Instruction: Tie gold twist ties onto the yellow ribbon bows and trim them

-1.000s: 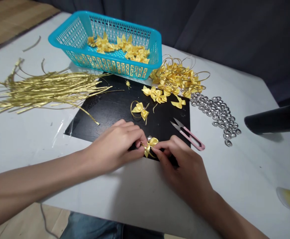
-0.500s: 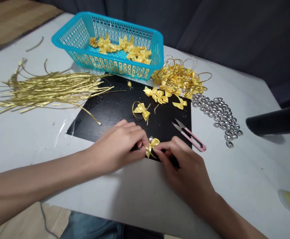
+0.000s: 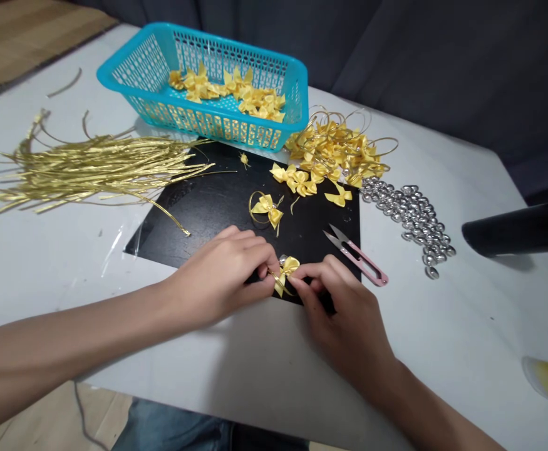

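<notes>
A yellow ribbon bow with gold cord lies between my hands at the front edge of the black mat. My left hand is closed, pinching the bow and its gold cord from the left. From the right, the thumb and forefinger of my right hand pinch the bow's right side; the exact bit of ribbon or cord is hidden by the fingertips. A silver bead shows just behind the bow. Farther back on the mat lies another yellow bow with a cord loop.
Pink-handled thread snips lie right of my hands. A turquoise basket holds yellow bows. Gold cords are heaped at left, looped bows and silver beads at right. A black cylindrical object juts in from the right.
My right hand has shifted slightly left, closer to my left hand, and the bow has tilted a little. My left hand stays nearly still.
</notes>
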The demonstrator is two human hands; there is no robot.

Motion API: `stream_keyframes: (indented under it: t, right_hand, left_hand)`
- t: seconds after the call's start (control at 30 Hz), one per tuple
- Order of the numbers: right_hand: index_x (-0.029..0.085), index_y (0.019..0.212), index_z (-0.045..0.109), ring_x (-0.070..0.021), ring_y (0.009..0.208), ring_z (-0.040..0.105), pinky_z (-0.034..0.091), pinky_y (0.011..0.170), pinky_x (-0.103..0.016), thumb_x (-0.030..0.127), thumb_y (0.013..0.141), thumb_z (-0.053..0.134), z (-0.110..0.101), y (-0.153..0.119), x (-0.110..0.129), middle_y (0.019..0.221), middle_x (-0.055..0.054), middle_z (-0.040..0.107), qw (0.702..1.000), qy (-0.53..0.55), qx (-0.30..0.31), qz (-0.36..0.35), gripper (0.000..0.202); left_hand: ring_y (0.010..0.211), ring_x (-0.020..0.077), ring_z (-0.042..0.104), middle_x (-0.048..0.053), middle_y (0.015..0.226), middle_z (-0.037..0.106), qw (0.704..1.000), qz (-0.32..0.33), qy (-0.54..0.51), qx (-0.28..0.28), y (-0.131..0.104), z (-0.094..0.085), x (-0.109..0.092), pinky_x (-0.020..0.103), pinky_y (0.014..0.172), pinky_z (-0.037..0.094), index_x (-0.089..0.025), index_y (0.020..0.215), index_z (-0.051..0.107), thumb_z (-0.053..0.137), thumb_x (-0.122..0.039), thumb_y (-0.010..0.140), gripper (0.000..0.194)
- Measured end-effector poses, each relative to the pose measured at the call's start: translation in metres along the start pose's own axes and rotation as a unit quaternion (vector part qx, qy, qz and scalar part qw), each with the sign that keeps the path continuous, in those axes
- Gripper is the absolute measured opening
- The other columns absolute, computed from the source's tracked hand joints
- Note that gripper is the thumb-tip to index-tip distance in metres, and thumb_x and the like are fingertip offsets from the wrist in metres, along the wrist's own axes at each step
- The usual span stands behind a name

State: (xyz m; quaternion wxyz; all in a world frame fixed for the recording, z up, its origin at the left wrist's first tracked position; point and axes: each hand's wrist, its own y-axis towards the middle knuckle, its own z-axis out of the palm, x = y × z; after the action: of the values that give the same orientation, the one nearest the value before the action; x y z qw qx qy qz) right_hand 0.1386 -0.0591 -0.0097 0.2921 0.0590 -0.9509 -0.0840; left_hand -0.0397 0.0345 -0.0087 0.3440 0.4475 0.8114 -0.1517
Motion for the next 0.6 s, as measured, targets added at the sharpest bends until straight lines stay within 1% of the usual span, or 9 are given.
stream_keyframes:
  t: [0.13,0.27,0.6]
  right_hand:
    - [0.022,0.081,0.057,-0.0143,0.062,0.053,0.037,0.053,-0.025,0.010,0.090,0.053,0.0006,0.0010,0.0008,0.072,0.001,0.054,1.000,0.008,-0.008,0.004,0.015]
    - [0.021,0.082,0.058,-0.0138,0.061,0.053,0.038,0.054,-0.025,0.009,0.090,0.054,0.0013,0.0017,0.0010,0.071,0.002,0.055,1.000,0.013,-0.016,0.006,0.015]
    - [0.021,0.083,0.058,-0.0140,0.062,0.054,0.037,0.054,-0.024,0.011,0.091,0.053,0.0030,0.0020,0.0035,0.073,0.002,0.057,1.000,0.016,-0.017,0.021,0.014]
  left_hand:
    - [0.075,0.0135,0.056,-0.003,0.076,0.063,1.000,-0.001,0.001,0.000,-0.0003,0.0007,0.0003,0.028,0.071,0.030,-0.018,0.086,0.062,0.056,-0.022,0.089,0.008]
    - [0.074,0.0139,0.056,-0.003,0.075,0.063,1.000,0.009,0.017,-0.012,0.0006,0.0026,-0.0001,0.029,0.071,0.030,-0.017,0.084,0.062,0.055,-0.020,0.088,0.009]
    - [0.072,0.0139,0.054,-0.001,0.075,0.063,0.995,0.053,0.071,-0.051,-0.0008,0.0088,0.0002,0.029,0.068,0.029,-0.015,0.082,0.060,0.053,-0.017,0.090,0.011]
